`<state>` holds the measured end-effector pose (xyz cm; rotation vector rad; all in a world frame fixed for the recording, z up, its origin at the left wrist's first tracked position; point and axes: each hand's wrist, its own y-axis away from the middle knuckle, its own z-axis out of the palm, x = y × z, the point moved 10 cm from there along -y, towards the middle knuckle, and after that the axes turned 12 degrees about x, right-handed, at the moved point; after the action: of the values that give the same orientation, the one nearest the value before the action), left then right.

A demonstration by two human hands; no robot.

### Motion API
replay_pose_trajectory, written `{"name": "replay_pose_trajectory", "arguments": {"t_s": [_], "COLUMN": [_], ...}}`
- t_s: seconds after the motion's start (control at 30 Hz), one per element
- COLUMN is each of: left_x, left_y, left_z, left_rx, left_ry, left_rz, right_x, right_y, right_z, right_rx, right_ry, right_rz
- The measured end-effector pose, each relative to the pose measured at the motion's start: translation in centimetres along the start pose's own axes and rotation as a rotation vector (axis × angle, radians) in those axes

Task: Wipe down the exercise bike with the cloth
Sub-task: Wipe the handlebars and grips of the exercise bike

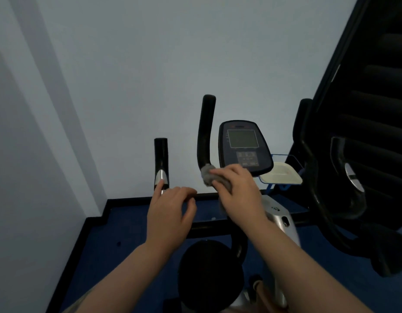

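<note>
Head view: my right hand (237,188) gripped the grey cloth (209,176) around the base of the bike's curved handlebar (204,132), frame centre. Left hand (170,208) held nothing, fingers loosely curled, index tip touching the chrome pad on the short grip (161,164), centre-left. Risk, imo: cloth sat just beside the console (244,146), so a wide swipe could press its buttons. No brand/text readable; small logo on the silver shroud (279,219) too blurred.

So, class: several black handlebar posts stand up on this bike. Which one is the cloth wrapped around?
The tall curved post beside the screen: the right hand holds the grey cloth round its base. The shorter left post has none.
</note>
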<state>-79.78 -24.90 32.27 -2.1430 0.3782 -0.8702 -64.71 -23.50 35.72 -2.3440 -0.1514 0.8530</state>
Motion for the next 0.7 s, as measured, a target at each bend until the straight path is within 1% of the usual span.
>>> {"name": "replay_pose_trajectory", "arguments": {"t_s": [0.07,0.13,0.17,0.23,0.3,0.33,0.43,0.5,0.6,0.63,0.67,0.7], "left_x": [-0.7,-1.3,-1.5,-2.3,-3.4,-3.9,-5.4,-5.9,-6.0,-6.0,-6.0,-6.1], "left_y": [-0.5,-1.8,-2.8,-5.1,-7.5,-8.3,-8.9,-8.7,-8.7,-8.7,-8.7,-8.7], "left_z": [-0.9,-2.1,-2.4,-2.3,-1.9,-1.4,0.3,0.7,0.5,0.4,0.4,0.5], "left_rx": [0.048,0.110,0.132,0.155,0.166,0.154,0.085,0.084,0.115,0.119,0.123,0.125], "left_ry": [0.163,0.246,0.243,0.205,0.147,0.112,0.086,0.107,0.086,0.088,0.091,0.093], "left_rz": [-0.083,-0.110,-0.095,-0.065,-0.060,-0.069,-0.119,-0.131,-0.107,-0.111,-0.116,-0.119], "right_x": [0.7,1.4,1.6,1.0,-0.5,-1.1,-0.9,-0.6,-0.6,-0.6,-0.7,-0.9], "right_y": [1.3,1.3,0.2,-3.1,-6.3,-7.2,-6.7,-5.3,-4.9,-5.9,-7.4,-8.9], "right_z": [-0.4,-1.2,-1.5,-2.0,-1.0,0.2,2.8,2.5,2.2,1.9,1.2,0.4], "right_rx": [-0.054,-0.118,-0.108,-0.005,0.072,0.075,0.054,0.042,-0.121,-0.121,-0.055,0.046], "right_ry": [0.000,-0.039,-0.052,-0.068,-0.085,-0.088,-0.071,-0.052,-0.025,-0.022,-0.028,-0.036], "right_rz": [-0.032,-0.011,0.004,0.001,-0.017,-0.020,0.040,-0.008,-0.086,-0.091,-0.089,-0.075]}}
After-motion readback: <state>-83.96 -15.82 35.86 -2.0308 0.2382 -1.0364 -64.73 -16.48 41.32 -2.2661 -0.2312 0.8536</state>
